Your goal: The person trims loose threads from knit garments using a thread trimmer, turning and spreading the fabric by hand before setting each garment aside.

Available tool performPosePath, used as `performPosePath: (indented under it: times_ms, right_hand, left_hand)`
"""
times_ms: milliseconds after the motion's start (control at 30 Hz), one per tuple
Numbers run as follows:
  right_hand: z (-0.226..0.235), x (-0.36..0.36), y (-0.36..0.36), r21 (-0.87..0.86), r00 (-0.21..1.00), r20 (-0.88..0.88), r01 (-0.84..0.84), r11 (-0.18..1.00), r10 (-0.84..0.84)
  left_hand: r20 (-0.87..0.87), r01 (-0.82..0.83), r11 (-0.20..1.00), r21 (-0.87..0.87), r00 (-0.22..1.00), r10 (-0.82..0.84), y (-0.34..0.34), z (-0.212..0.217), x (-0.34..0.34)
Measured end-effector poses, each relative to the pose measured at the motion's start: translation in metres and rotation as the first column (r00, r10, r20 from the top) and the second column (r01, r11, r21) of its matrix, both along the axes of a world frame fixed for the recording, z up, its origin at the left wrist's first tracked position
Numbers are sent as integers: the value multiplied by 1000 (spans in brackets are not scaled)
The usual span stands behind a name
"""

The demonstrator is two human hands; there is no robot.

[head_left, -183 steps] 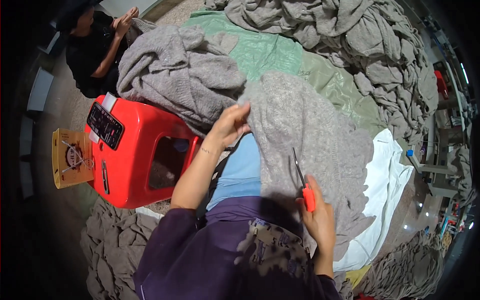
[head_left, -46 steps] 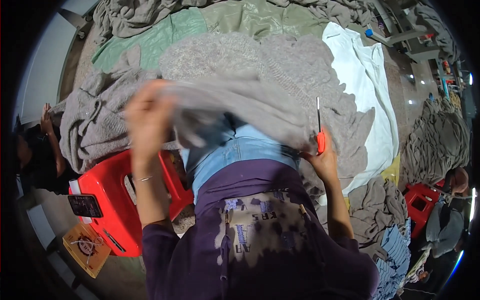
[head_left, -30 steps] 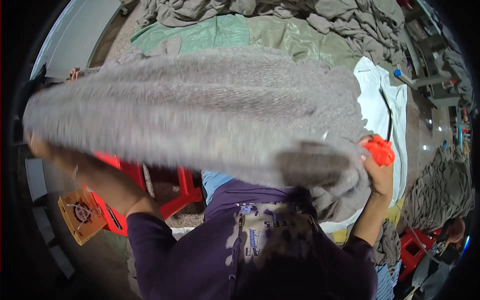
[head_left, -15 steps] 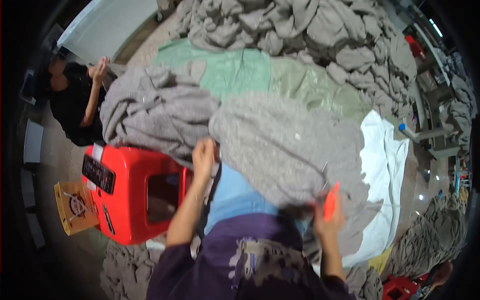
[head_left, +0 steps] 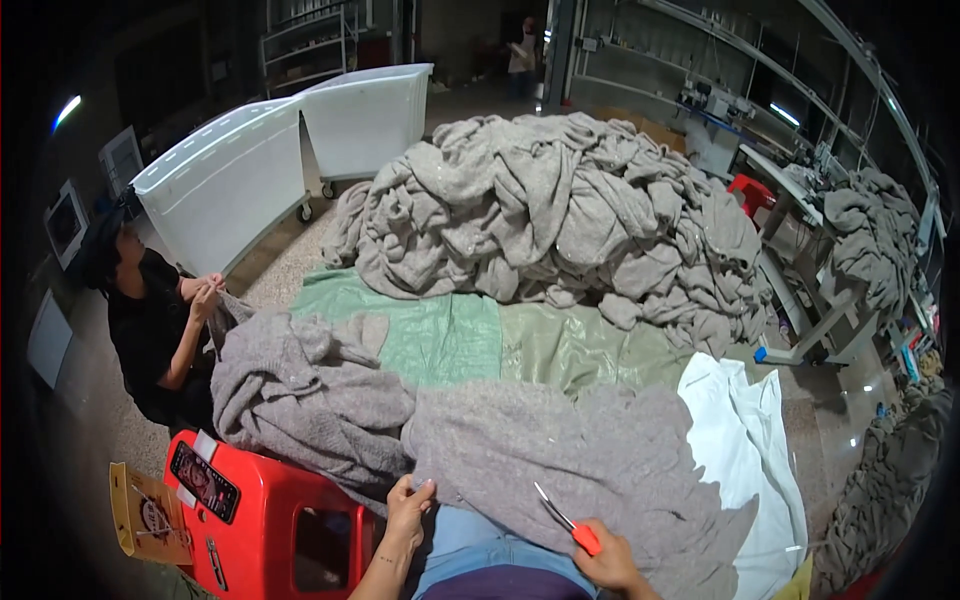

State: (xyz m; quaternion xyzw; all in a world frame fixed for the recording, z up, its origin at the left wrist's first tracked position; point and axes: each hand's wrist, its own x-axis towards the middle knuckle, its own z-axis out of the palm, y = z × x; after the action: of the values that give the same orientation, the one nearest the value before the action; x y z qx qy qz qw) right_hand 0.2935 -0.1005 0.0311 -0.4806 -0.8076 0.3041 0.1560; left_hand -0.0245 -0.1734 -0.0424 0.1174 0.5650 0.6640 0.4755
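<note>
Left hand [head_left: 408, 508]: fingers clamped on grey fabric [head_left: 590, 470] edge, beside red stool [head_left: 270, 520].
Right hand [head_left: 610, 560]: fingers closed round orange-handled scissors [head_left: 566, 522] over the fabric.

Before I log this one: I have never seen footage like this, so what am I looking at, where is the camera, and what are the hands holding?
The camera is worn on a person's head and looks down through a fisheye lens, so edges bend. There is no machine, only bare hands. The left hand grips the edge of a grey fleece cloth spread over the lap. The right hand holds orange-handled scissors above that cloth. A red plastic stool with a phone on it stands to the left. A big heap of grey cloth lies on green sheeting ahead. Another person sits at left, handling cloth.
</note>
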Motion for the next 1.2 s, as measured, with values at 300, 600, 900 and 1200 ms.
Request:
performPosePath:
  times_ms: [300,600,900,1200]
  right_hand:
    - [132,14,60,-349,853,-504,-59,935,-135]
    - [34,22,79,-62,932,90,358,932,-352]
    - [49,-77,51,-687,657,-574,-63,724,-488]
    - [-35,-57,80,-732,830,-516,-300,612,-210]
  left_hand:
    - [-22,-130,798,589,984,176,51,147,-43]
    - [194,25,965,261,978,-78,141,49,-32]
    - [135,185,948,258,965,-225,150,36,-17]
    - [110,30,981,190,993,-52,141,66,-14]
